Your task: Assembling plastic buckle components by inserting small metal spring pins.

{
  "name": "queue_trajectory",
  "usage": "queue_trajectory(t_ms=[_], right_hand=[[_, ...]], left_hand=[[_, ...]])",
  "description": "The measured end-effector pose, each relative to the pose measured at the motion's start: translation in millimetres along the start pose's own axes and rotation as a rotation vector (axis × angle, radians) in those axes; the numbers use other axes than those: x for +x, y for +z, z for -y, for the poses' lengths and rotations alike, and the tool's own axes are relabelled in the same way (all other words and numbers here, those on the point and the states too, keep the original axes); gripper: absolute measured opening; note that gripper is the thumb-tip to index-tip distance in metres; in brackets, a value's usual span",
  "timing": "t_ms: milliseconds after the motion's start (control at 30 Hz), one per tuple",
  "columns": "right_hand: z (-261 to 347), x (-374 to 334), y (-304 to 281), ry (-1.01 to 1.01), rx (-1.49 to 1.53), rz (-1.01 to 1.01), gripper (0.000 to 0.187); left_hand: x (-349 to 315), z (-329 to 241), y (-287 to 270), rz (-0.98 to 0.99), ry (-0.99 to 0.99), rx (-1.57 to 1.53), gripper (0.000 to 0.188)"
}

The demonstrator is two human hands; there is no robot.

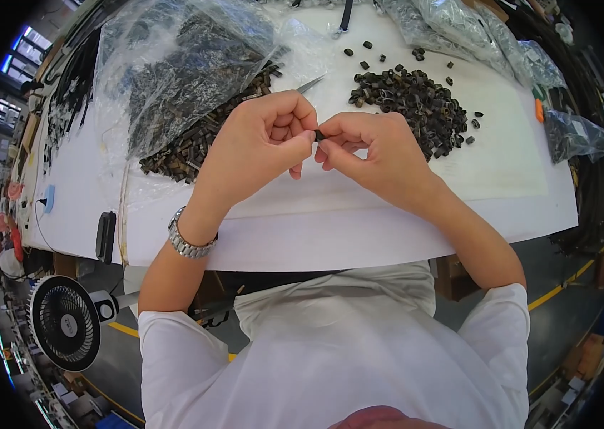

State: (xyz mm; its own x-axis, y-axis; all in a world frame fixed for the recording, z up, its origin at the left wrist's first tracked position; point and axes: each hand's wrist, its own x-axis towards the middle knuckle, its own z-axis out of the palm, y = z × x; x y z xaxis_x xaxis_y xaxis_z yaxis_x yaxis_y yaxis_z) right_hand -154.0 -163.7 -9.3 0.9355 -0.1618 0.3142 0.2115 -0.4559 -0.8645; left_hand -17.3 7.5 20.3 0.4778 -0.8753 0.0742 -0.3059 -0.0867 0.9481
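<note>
My left hand (263, 143) and my right hand (370, 150) meet over the white table (359, 229), fingertips pinched together on one small black ring-shaped part (319, 135). A metal watch (189, 242) sits on my left wrist. Just beyond my right hand lies a heap of the same small dark parts (416, 100), with a few loose ones scattered around it. Beyond my left hand, strips of joined dark parts (195, 143) spill from a clear plastic bag (173, 64). Metal tweezers (310, 84) lie between the bag and the heap.
More clear bags of parts (459, 28) line the table's far right, and another (573, 136) lies at its right edge. A black flat device (105, 236) rests at the table's near left edge. A small fan (66, 322) stands on the floor to the left.
</note>
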Motion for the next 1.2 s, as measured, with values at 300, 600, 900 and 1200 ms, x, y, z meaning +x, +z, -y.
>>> queue_trajectory(t_ms=[300, 600, 900, 1200], right_hand=[[0, 1, 3, 0.010, 0.029, -0.186, 0.017], [-3, -1, 7, -0.044, -0.069, -0.157, 0.014], [-3, -1, 9, -0.076, -0.072, -0.239, 0.016], [-8, 1, 9, -0.132, -0.196, -0.229, 0.016]], left_hand=[[-5, -7, 21, -0.185, 0.040, 0.211, 0.005], [-10, 1, 25, -0.259, 0.134, 0.220, 0.008], [-2, 6, 33, -0.294, 0.256, 0.247, 0.009], [-3, 2, 39, -0.379, 0.362, 0.499, 0.017]])
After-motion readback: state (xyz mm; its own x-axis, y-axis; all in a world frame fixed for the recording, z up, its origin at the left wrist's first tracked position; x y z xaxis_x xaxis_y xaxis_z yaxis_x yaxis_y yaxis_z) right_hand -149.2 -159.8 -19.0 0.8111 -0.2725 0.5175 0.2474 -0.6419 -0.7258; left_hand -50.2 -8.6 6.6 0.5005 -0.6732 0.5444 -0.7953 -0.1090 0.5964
